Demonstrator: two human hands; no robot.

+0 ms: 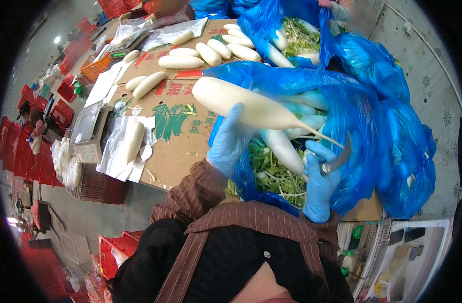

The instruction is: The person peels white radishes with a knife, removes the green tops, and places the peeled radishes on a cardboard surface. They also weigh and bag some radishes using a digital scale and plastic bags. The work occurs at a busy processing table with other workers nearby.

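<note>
A large white daikon radish [249, 102] lies tilted in my left hand [231, 140], which wears a blue glove. Its thin root tail points toward my right hand [321, 181], also gloved. That hand grips a small curved knife [338, 160], its blade close to the tail's tip. Beneath both hands a blue plastic bag [355, 110] gapes wide, holding more daikons [284, 149], leafy green tops and loose trimmings [268, 170]. The knife's handle is mostly hidden by my fingers.
Several daikons [210, 53] lie on the flattened cardboard [170, 151] covering the table. Left of them stands a weighing scale [89, 128], beside white plastic sheets [117, 132] with one daikon [134, 142]. Filled blue bags [405, 159] line the right side. Red crates [30, 151] and a person [41, 125] appear far left.
</note>
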